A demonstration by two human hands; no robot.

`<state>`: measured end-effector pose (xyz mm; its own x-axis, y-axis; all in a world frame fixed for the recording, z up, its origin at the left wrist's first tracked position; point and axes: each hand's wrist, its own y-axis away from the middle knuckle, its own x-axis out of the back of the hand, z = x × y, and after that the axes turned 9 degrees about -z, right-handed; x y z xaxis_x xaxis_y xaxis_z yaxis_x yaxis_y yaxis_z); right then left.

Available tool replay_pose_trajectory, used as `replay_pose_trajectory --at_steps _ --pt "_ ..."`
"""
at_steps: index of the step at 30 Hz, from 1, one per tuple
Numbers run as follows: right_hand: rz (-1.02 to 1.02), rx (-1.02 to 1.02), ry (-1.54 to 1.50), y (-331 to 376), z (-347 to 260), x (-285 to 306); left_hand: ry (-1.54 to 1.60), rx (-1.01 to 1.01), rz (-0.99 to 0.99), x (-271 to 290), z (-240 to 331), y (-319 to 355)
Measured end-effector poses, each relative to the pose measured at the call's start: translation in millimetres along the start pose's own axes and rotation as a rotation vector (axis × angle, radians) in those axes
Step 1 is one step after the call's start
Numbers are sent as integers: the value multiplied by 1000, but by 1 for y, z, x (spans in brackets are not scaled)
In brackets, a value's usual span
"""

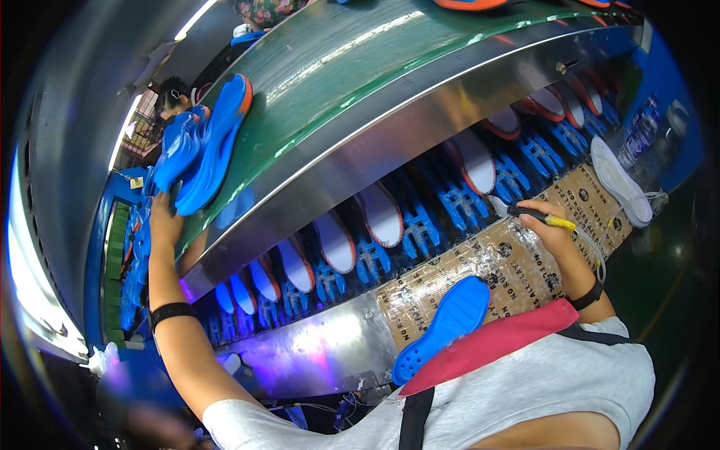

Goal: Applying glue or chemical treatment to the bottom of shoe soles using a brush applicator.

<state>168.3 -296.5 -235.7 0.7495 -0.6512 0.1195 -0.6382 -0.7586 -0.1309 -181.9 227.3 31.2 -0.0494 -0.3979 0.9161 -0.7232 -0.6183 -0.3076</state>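
Observation:
My left hand [166,219] is stretched out to the far left, its fingers closed at the lower ends of stacked blue shoe soles [178,154]; the soles partly hide the fingertips. Beside it, a long blue sole with an orange end [217,150] leans over the green belt. On the right, my right hand [549,225] grips a small brush [536,214] with a black and yellow handle. Its pale bristles point left, near a white-bottomed shoe [476,163] on the lower line. Close to my body, a single blue sole [444,326] lies on the taped cardboard [517,259].
A metal rail [352,150] edges the raised green belt [330,82]. Beneath it runs a row of shoes on blue holders [420,234]. At right are a white sole [621,180], a plastic bottle [642,135] and a cable. Another person [174,96] is beyond the belt.

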Motion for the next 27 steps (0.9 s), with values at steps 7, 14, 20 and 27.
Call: replay_pose_trajectory --at_steps 7,14,20,27 --pt "17 7 -7 9 9 5 295 62 -78 -6 10 -61" --pt "-6 -16 -71 12 6 8 333 -50 84 22 9 -41" --pt "-17 16 -92 9 14 3 416 174 -113 49 -3 3" --pt "-48 1 -90 7 6 -3 14 -327 371 95 170 4"
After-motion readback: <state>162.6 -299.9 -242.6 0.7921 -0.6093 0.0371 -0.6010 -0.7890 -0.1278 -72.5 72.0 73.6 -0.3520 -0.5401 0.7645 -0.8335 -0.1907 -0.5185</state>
